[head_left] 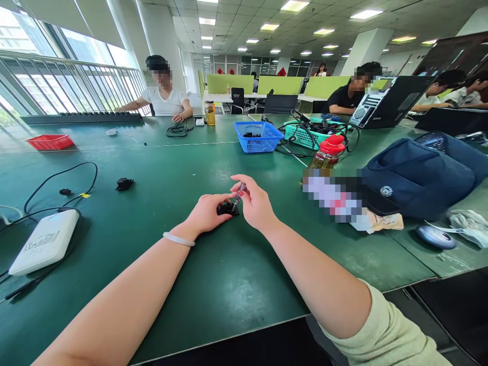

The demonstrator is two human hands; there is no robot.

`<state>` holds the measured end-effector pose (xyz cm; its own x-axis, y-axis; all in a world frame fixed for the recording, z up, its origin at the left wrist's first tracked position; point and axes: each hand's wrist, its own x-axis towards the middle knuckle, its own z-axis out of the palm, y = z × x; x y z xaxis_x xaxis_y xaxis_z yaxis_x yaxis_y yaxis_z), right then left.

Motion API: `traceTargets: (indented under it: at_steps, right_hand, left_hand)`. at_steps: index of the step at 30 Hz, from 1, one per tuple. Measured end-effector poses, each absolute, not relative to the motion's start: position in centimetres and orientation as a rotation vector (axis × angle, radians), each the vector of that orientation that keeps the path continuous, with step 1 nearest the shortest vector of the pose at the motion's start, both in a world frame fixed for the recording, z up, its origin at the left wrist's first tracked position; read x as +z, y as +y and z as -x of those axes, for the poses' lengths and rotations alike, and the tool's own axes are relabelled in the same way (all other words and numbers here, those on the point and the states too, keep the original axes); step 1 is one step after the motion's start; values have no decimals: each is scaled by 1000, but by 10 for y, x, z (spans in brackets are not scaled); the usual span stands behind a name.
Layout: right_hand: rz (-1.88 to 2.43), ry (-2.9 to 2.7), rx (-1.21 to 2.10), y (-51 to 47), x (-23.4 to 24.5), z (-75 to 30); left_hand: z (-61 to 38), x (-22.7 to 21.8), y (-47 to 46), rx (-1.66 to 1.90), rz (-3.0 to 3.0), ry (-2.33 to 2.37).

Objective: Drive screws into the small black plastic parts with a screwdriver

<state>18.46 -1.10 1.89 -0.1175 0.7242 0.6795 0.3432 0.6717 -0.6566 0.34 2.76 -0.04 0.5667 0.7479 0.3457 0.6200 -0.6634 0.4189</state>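
My left hand pinches a small black part against the green tabletop, near the middle of the view. My right hand is closed around a small screwdriver with a see-through handle, held steeply tilted. Its tip points down at the black part and seems to touch it, though the exact contact is too small to make out. Farther left on the table lies another black piece, with a smaller black bit beside a cable.
At left are a white power bank, cables and a thin black tool. Beyond my hands stand a blue basket, a green basket and a red-lidded bottle. A navy bag and mouse lie right. Several people sit around.
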Motion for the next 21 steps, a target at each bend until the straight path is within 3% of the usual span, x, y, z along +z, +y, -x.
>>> traceTargets:
  at_steps: [21]
  right_hand:
    - [841,-1720,447,-10,20,-190]
  left_hand:
    - [-2,-2,28,728,-2514,1157]
